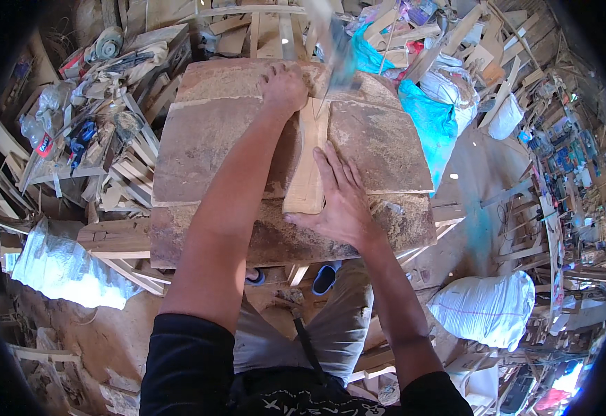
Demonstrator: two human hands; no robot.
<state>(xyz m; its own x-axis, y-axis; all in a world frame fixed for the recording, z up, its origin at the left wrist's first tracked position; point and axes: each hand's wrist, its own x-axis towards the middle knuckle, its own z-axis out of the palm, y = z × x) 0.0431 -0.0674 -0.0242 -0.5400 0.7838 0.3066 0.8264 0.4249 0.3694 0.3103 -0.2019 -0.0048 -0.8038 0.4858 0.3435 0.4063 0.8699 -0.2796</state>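
Note:
A flat, pale wooden piece [308, 166] with curved sides and a wider near end lies lengthwise on a brown, sawdust-covered worktable [206, 149]. My right hand [342, 201] grips its right side, fingers along the edge and thumb against the near end. Beside the far end, on the left, my left hand [283, 87] rests on the tabletop with its fingers apart and slightly bent; its thumb is hidden. Just past the wood's far end stands a blurred teal-and-grey upright machine part [341, 62], and dark lines converge on the wood there.
Wood offcuts [140, 66] are heaped at the left, with a plastic bottle [37, 135] among them. At the right are a bright blue sack [428, 121] and a stuffed white sack [487, 310]. A white sheet [71, 267] hangs at the lower left.

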